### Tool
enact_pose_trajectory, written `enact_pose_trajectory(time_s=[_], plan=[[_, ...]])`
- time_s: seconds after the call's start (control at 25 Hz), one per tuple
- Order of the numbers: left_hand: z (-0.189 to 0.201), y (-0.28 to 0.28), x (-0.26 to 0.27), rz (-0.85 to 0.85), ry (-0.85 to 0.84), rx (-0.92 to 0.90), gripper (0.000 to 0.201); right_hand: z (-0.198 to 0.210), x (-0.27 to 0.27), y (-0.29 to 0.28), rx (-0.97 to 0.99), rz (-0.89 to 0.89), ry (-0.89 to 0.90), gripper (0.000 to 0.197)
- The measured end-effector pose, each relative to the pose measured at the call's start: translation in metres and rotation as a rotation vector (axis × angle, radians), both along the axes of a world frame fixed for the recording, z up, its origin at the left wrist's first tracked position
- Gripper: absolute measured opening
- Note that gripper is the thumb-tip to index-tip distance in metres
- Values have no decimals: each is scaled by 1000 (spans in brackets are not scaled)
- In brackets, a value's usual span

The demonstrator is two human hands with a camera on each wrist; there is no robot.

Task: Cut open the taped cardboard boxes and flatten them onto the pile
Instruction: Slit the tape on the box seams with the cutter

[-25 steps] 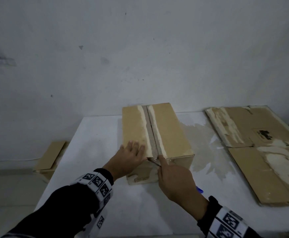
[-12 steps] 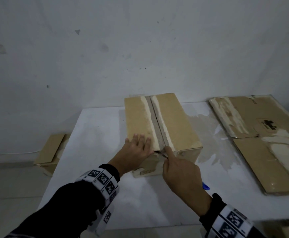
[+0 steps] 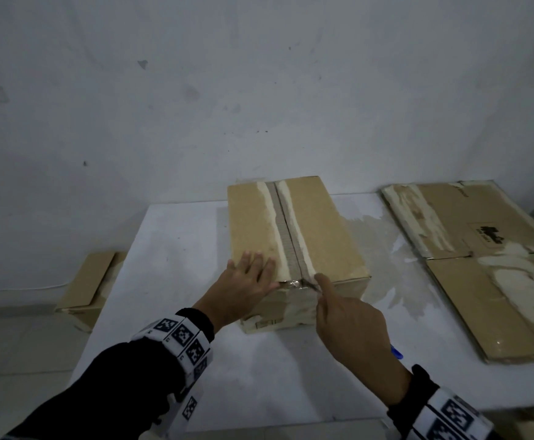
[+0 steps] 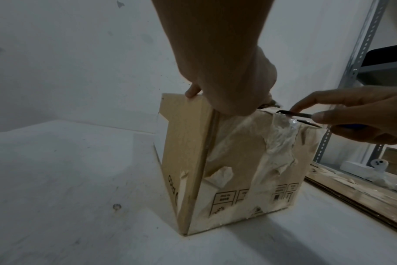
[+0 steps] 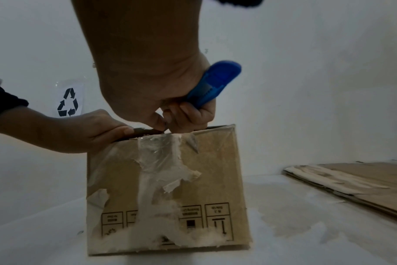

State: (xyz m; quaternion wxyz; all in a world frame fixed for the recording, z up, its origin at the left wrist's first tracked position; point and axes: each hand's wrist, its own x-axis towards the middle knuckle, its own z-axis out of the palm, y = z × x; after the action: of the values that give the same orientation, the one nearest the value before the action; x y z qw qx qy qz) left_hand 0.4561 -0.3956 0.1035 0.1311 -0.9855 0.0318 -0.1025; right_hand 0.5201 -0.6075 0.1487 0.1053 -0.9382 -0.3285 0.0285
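A closed cardboard box point(image 3: 319, 230) stands on the white table point(image 3: 176, 249), with clear tape along its top seam and down the near face point(image 5: 161, 161). My left hand point(image 3: 246, 281) lies flat on the top's near left part, fingers straight, thumb at the near edge. My right hand point(image 3: 345, 315) grips a blue utility knife point(image 5: 213, 86); its forefinger lies along the blade point(image 4: 292, 113), whose tip sits at the near end of the seam.
A pile of flattened boxes point(image 3: 488, 262) lies on the table's right side. Another cardboard box point(image 3: 84, 287) sits on the floor to the left. A metal shelf point(image 4: 360, 53) stands at the right. The wall is close behind the table.
The knife blade stays at the near end of the seam, and both hands keep their places on the box. The head view has shifted slightly.
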Motion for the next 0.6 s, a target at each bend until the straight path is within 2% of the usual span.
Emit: enact_pose_trajectory(time_s=[0.08,0.12,0.24,0.36,0.4,0.48,0.56,0.6], plan=[[8,-6,-1,24,63,-12,47,0,5,-12,12,-42,-11,43],[15,-11,-1,27,105,-17,51,0,9,-17,29,-66,-14,40],[34,-29,5,197,313,-139,50,2,21,-21,48,-72,-24,34],[37,-51,17,192,188,-392,55,2,29,-18,60,-28,-14,32],[36,-56,21,224,166,-478,61,2,31,-18,67,-27,-14,32],[31,-63,30,325,123,-539,66,1,33,-19,80,-27,-16,32],[34,-69,38,461,164,-641,60,0,35,-20,88,-16,-5,33],[38,-72,41,524,183,-767,52,-2,36,-21,100,-3,7,33]])
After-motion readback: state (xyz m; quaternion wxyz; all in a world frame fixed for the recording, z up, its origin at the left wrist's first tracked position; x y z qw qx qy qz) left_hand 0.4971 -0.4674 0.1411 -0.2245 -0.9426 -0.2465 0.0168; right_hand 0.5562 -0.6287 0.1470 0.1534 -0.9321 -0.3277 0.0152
